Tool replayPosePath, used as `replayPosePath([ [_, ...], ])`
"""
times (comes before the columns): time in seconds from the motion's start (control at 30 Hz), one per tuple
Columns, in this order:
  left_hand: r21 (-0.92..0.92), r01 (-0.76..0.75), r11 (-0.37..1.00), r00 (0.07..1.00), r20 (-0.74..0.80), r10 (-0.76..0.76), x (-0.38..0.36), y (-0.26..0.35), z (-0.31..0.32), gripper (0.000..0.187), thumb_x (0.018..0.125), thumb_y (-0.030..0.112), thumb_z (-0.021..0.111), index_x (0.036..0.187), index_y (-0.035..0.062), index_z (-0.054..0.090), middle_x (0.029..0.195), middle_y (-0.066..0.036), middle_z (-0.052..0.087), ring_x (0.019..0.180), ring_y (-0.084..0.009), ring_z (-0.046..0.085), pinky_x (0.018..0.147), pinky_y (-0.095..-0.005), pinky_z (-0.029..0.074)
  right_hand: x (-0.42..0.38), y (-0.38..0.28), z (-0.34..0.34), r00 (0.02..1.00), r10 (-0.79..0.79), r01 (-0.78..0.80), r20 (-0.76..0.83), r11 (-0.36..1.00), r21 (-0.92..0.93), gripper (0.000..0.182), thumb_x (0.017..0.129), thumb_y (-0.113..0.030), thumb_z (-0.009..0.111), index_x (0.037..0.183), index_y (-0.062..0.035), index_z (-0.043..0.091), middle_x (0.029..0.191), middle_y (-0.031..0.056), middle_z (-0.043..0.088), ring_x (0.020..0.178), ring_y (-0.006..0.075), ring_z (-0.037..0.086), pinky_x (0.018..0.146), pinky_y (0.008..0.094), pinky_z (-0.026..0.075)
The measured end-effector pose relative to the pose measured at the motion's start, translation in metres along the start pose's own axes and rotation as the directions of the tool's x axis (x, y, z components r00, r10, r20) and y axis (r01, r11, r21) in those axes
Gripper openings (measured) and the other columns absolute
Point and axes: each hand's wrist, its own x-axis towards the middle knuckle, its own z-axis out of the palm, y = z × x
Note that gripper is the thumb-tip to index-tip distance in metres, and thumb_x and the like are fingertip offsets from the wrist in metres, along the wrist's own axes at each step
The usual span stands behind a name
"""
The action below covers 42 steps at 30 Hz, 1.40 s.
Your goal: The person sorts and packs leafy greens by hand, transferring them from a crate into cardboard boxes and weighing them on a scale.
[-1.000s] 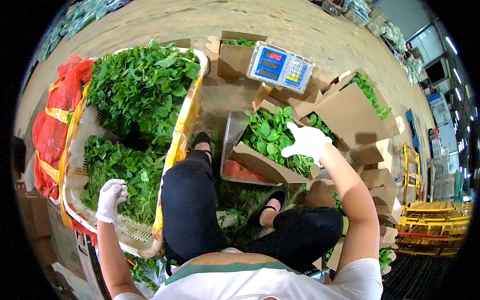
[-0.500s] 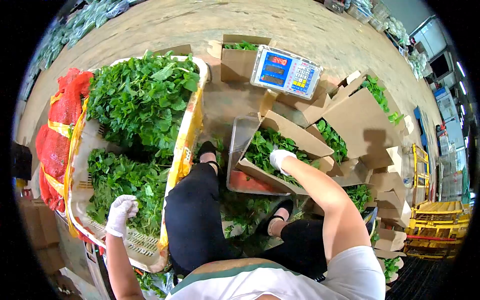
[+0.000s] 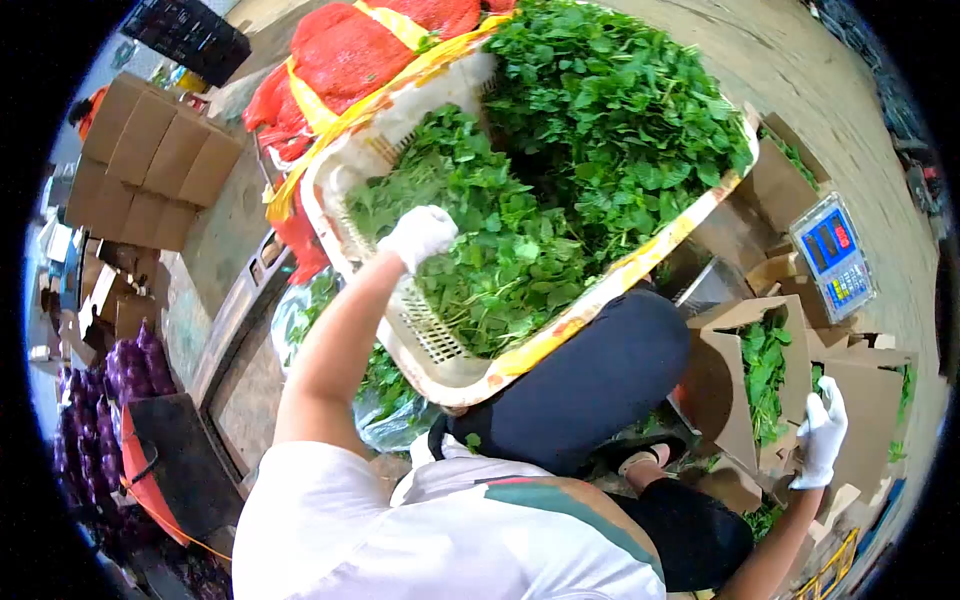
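A large white basket [image 3: 330,205] edged with yellow tape holds leafy greens [image 3: 620,120] in two heaps. My left hand [image 3: 422,235], in a white glove, is closed over the nearer heap [image 3: 500,260] at the basket's left; whatever it holds, if anything, is hidden. At the right, my gloved right hand [image 3: 824,430] is raised with its fingers apart and nothing in them. Just left of it is an open cardboard box [image 3: 715,385] with greens [image 3: 765,375] inside.
A scale [image 3: 835,257] with a lit display stands beyond the boxes. Red mesh sacks [image 3: 350,60] lie behind the basket. Stacked cartons [image 3: 150,160], purple bags [image 3: 85,430] and a metal frame [image 3: 225,340] are at the left. A clear plastic bag [image 3: 400,425] hangs below the basket.
The view has swung left, bringing the basket to the middle. My right hand has come out of the box and opened. My left hand is still closed over the nearer heap.
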Motion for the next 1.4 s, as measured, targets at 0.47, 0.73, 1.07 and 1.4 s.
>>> replayPosePath([
  [0.47,0.495,-0.156,0.855,0.978,0.201,0.061,-0.036,0.010,0.134,0.020,0.076,0.007,0.045,0.086,0.0013,0.061,0.087,-0.020,0.061,0.079,-0.0311,0.061,0.066,-0.0364,0.049,-0.027,-0.004,0.036,0.994,0.018,-0.032,0.104,0.990,0.141,0.029,0.081,-0.004,0.048,0.109,0.0026,0.050,0.074,0.0016,0.051,0.058,0.0053,0.047,0.046,0.0166,0.038],
  [0.73,0.590,-0.303,0.748,0.871,0.491,-0.034,-0.006,0.012,0.069,0.024,0.069,0.020,0.050,0.082,0.0042,0.063,0.080,-0.015,0.062,0.070,-0.0254,0.061,0.063,-0.0342,0.049,-0.025,-0.002,0.044,0.993,0.020,-0.036,0.118,0.990,0.138,0.032,0.078,0.000,0.050,0.109,0.0049,0.050,0.068,0.0024,0.054,0.057,0.0056,0.048,0.050,0.0179,0.039],
  [1.07,0.431,-0.308,0.848,0.923,0.353,0.156,0.004,-0.008,0.052,0.033,0.074,0.025,0.054,0.105,0.0148,0.059,0.094,-0.012,0.061,0.084,-0.0281,0.059,0.075,-0.0331,0.047,-0.026,-0.006,0.043,0.995,0.033,-0.043,0.096,0.993,0.108,0.033,0.077,0.001,0.050,0.110,0.0050,0.049,0.069,0.0024,0.053,0.056,0.0058,0.046,0.052,0.0173,0.038],
  [1.4,0.534,-0.400,0.744,0.841,0.537,0.067,-0.031,0.019,0.058,0.029,0.073,0.032,0.054,0.089,0.0084,0.061,0.085,-0.014,0.061,0.080,-0.0298,0.058,0.070,-0.0370,0.047,-0.025,0.008,0.038,0.993,0.000,-0.006,0.122,0.999,0.045,0.033,0.077,0.000,0.053,0.110,0.0043,0.051,0.069,0.0011,0.054,0.056,0.0053,0.046,0.051,0.0176,0.038],
])
